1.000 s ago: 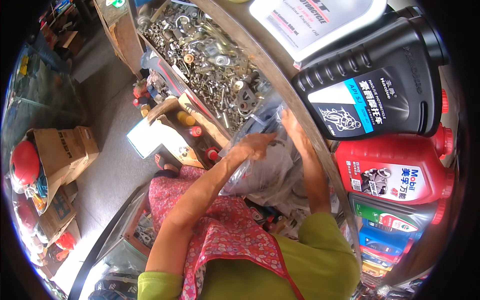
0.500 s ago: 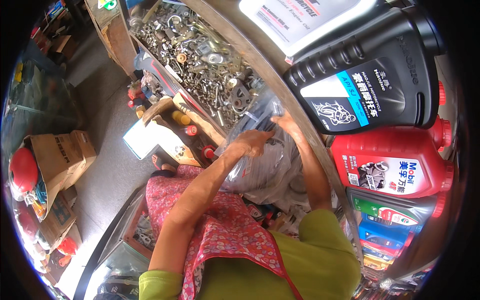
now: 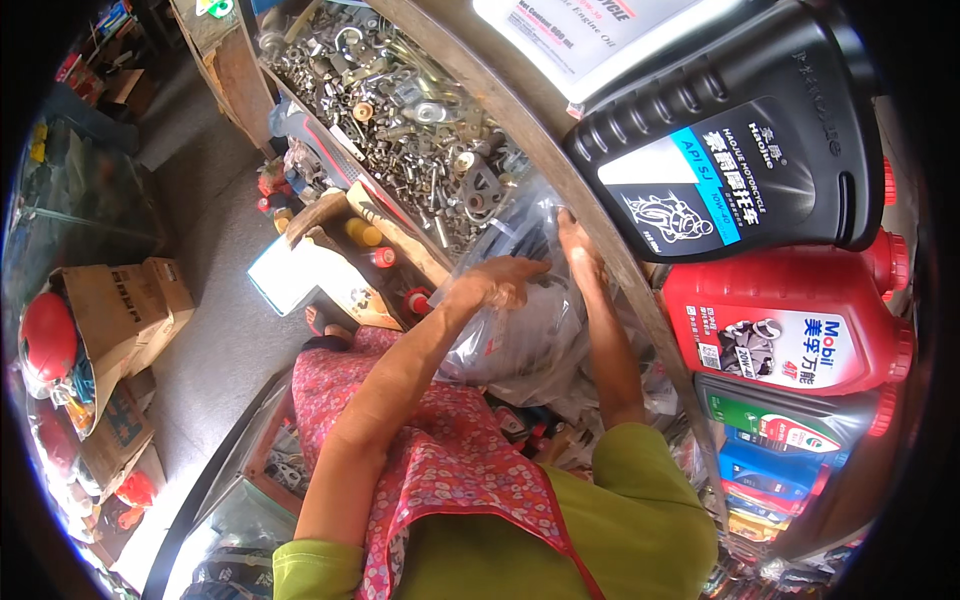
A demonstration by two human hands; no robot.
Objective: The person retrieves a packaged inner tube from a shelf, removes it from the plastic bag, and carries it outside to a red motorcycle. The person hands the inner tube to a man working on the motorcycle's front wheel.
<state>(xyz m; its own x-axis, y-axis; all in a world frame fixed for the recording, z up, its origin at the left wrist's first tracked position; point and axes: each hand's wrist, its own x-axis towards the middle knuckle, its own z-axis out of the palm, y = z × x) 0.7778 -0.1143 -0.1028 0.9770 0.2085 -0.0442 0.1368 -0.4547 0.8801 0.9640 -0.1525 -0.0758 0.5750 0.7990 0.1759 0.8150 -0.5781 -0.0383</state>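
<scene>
One bag (image 3: pixel 525 335) lies under the left hand (image 3: pixel 497 283) and beside the right hand (image 3: pixel 582 248); whether either grips, I cannot tell. Hardware (image 3: pixel 405 150) lies beyond; a ledge (image 3: pixel 640 297) bars bottles (image 3: pixel 800 140) rightward.

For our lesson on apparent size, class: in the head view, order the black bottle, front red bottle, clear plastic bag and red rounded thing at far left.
1. Black bottle
2. Front red bottle and clear plastic bag: too alike to rank, bag partly covered
3. Red rounded thing
</scene>
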